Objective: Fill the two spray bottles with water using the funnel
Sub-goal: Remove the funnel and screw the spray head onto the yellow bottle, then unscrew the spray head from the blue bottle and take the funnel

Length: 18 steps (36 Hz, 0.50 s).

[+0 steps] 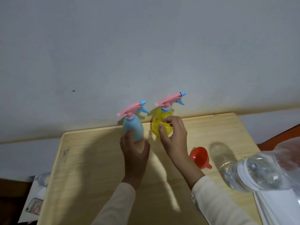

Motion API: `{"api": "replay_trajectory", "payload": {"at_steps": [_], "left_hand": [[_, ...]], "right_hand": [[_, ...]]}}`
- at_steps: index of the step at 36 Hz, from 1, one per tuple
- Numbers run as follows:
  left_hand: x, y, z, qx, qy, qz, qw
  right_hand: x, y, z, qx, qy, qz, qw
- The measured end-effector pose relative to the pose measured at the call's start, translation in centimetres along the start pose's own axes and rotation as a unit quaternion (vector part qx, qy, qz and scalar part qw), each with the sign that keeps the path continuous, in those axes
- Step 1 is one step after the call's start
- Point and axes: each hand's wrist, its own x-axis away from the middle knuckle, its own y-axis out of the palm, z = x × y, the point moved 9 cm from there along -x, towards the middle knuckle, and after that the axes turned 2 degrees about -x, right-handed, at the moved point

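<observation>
Tabletop [97,159] of pale wood carries two upright bottles near its far edge. The left hand [134,150] wraps its fingers round the blue spray bottle [133,129], low on its body. The right hand [174,135] curls thumb and fingers round the yellow spray bottle [159,122] beside it. The red funnel [200,157] lies on its side to the right, near a clear water bottle [253,174].

Upright blue bottle [132,127], yellow bottle [156,123], red funnel [199,155]

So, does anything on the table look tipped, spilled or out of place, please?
Only the red funnel lies on its side, beside the right hand. The blue spray bottle and yellow spray bottle stand upright; no spill shows.
</observation>
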Motion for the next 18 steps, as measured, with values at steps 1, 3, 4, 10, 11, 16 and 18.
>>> {"api": "replay_trajectory", "payload": {"at_steps": [1,3,4,10,11,16,18], "left_hand": [[-0.4,-0.7,-0.8,-0.014,-0.007,0.006,1.0],[-1.7,-1.3,-2.2,-0.03,-0.017,-0.008,0.999],[-2.5,-1.2,-2.6,-0.036,-0.018,-0.026,0.999],[-6.7,1.6,-4.4,-0.031,0.057,-0.148,0.987],[-7.1,2.2,-5.0,-0.033,0.051,-0.169,0.984],[-6.8,2.5,-5.8,0.056,-0.022,-0.21,0.976],[-6.9,2.2,-6.3,0.082,-0.033,-0.195,0.977]], "right_hand": [[0.3,1.1,-0.3,0.002,-0.003,-0.014,1.0],[0.5,3.3,-0.8,0.012,-0.008,-0.042,0.999],[0.5,4.5,-1.0,0.017,-0.006,-0.055,0.998],[-1.1,9.3,-2.7,0.031,-0.001,-0.07,0.997],[-1.3,9.8,-2.9,0.034,0.002,-0.063,0.997],[-1.2,10.6,-3.3,0.02,0.035,0.008,0.999],[-1.0,10.6,-3.3,0.012,0.047,0.03,0.998]]}}
